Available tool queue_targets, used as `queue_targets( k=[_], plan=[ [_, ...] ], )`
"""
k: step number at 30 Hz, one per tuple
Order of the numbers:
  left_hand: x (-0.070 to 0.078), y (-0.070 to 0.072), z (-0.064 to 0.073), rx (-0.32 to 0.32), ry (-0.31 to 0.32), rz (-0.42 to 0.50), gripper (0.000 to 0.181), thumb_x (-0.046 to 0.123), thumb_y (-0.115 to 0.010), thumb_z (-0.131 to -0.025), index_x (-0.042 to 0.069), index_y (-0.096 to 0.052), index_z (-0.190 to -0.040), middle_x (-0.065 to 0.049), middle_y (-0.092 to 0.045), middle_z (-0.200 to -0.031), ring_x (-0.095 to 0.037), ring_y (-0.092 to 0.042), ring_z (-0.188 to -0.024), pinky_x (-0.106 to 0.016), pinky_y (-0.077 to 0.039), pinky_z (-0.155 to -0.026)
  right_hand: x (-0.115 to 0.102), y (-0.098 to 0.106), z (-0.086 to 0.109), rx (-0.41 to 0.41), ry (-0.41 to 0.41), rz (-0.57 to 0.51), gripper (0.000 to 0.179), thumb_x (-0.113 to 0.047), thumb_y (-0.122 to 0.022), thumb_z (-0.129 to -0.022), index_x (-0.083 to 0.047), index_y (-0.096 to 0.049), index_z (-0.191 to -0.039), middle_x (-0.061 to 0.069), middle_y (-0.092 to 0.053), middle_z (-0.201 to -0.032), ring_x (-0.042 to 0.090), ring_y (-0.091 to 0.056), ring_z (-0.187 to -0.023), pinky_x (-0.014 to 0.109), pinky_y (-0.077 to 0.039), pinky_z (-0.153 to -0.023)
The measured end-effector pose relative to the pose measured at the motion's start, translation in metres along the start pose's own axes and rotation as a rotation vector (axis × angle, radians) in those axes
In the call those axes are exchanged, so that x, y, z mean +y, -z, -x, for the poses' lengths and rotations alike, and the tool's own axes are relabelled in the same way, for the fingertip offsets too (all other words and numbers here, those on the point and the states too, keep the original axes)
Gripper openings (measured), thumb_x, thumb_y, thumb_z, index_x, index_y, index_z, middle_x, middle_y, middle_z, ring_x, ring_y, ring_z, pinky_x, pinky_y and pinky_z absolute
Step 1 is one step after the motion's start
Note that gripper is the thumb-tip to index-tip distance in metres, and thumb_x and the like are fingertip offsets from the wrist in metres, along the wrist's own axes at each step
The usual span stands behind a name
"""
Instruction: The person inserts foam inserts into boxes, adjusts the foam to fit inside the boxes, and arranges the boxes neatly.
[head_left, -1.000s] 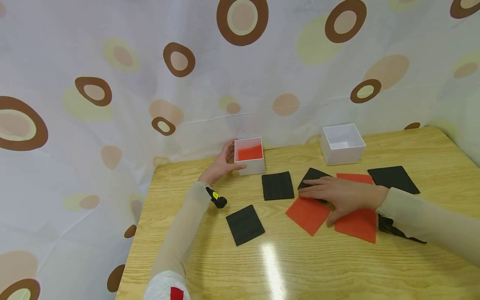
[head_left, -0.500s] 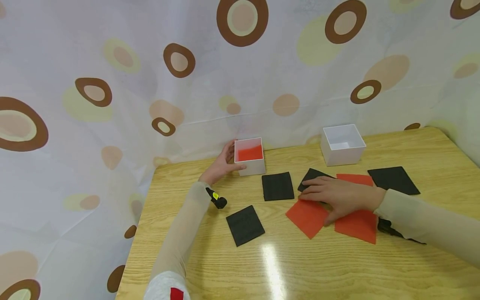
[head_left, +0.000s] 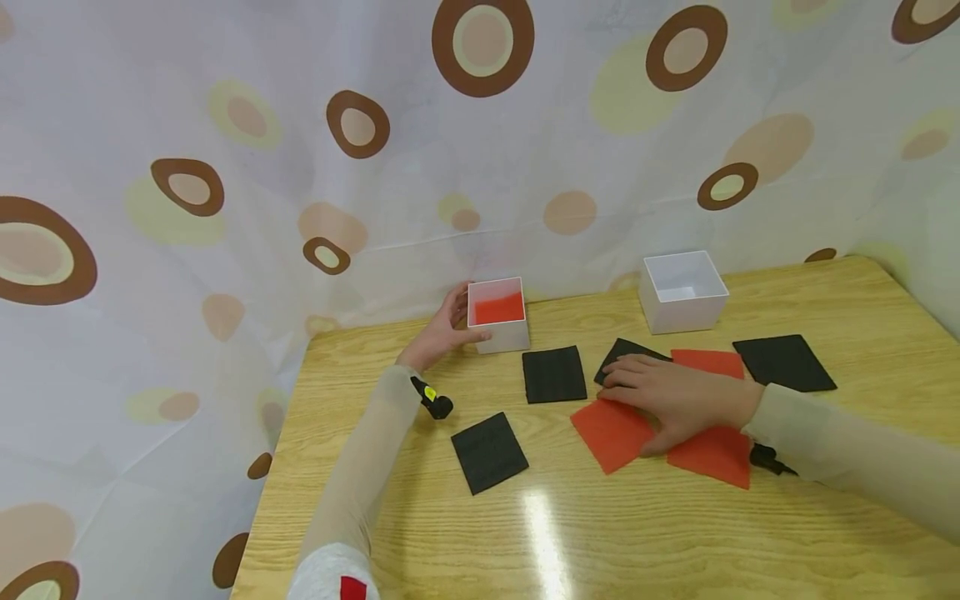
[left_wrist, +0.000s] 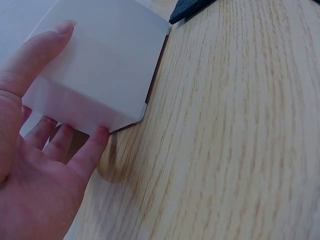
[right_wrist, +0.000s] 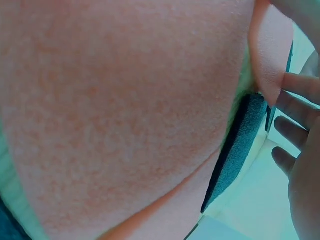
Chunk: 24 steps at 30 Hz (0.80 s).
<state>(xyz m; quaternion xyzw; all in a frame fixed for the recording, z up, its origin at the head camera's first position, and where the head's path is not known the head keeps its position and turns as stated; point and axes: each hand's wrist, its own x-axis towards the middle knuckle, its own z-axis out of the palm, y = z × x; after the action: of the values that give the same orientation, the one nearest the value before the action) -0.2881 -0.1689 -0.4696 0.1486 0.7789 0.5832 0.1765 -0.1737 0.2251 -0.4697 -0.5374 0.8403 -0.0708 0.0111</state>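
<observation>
My left hand [head_left: 442,333] holds a small white box [head_left: 504,337] at its left, with the thumb on the front face; red cloth [head_left: 498,309] lies inside. In the left wrist view, the thumb lies on one wall of the box [left_wrist: 107,60] and the fingers touch the adjoining one. My right hand [head_left: 678,402] pinches a small red cloth square [head_left: 607,437] between thumb and fingers. The right wrist view shows this red square [right_wrist: 272,60] bent up at the fingers. Beneath the palm lies more red cloth [head_left: 712,460], partly hidden. A black square [head_left: 630,357] shows beyond the fingertips.
A second white box [head_left: 684,292] stands at the back right with nothing seen inside. Black squares lie at mid-table [head_left: 555,375], nearer the front [head_left: 490,454] and at the right [head_left: 783,362]. Behind the wooden table [head_left: 600,542] hangs a patterned curtain [head_left: 420,192].
My right thumb has drawn in toward the fingers, and the small red square's near corner has shifted left. The left hand and its box stay in place.
</observation>
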Motion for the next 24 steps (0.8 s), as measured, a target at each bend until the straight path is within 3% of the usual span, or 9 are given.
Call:
queue_targets(
  k=[7,17,24],
  plan=[
    [0.0,0.001,-0.001,-0.006,0.014,0.034,0.103,0.006,-0.078,-0.093,0.02,-0.009,-0.168,-0.008,-0.02,-0.171,-0.029,-0.019,-0.158,-0.046,-0.02,-0.128,-0.001,-0.001,0.0,0.004,-0.027,-0.012,0.068,-0.054,-0.076,-0.089,-0.007,-0.064,-0.136,0.006,-0.063,-0.14,0.033,-0.05,-0.136,0.054,-0.044,-0.111],
    [-0.001,0.0,-0.001,0.006,-0.014,-0.002,0.101,0.009,-0.079,-0.093,0.025,-0.012,-0.167,-0.003,-0.024,-0.17,-0.025,-0.024,-0.157,-0.044,-0.024,-0.127,0.0,0.003,0.001,0.084,0.014,0.011,0.062,-0.052,-0.076,-0.089,-0.008,-0.067,-0.131,0.004,-0.065,-0.134,0.031,-0.053,-0.131,0.051,-0.048,-0.107],
    [-0.002,0.0,-0.001,0.009,-0.011,-0.014,0.101,0.01,-0.08,-0.092,0.024,-0.013,-0.167,-0.002,-0.026,-0.169,-0.024,-0.025,-0.156,-0.042,-0.025,-0.126,0.002,0.017,-0.002,0.083,-0.042,0.001,0.067,-0.053,-0.075,-0.092,-0.004,-0.065,-0.136,0.009,-0.065,-0.137,0.036,-0.053,-0.132,0.057,-0.046,-0.109]
  ],
)
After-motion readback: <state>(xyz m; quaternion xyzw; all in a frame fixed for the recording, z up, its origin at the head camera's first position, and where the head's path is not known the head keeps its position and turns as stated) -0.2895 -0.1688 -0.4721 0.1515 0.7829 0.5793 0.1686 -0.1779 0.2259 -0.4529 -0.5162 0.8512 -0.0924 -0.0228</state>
